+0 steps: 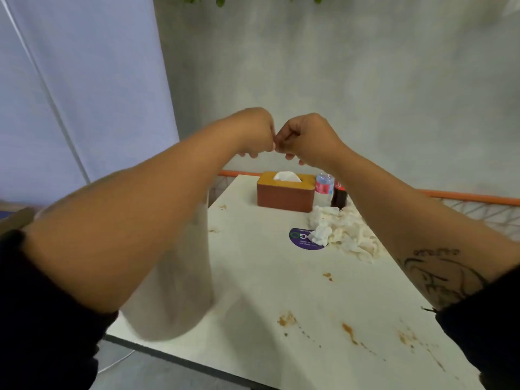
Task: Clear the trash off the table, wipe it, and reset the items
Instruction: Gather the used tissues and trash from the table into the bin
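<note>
My left hand [253, 133] and my right hand [306, 139] are raised above the white table [267, 282], fists closed and touching at the fingertips. A pale, translucent trash bag [180, 291] hangs blurred below my left forearm down to the table's near left corner. Its top runs up behind the arm toward both hands. A heap of crumpled, stained tissues [346, 235] lies on the far right of the table. Brown food stains [287, 319] dot the near half.
At the far end stand a wooden tissue box [285, 192], a small water bottle [324, 187] and a dark drink bottle [339, 197]. A round purple sticker [302, 239] is partly under the tissues. An orange railing [464, 197] runs behind the table, before a grey wall.
</note>
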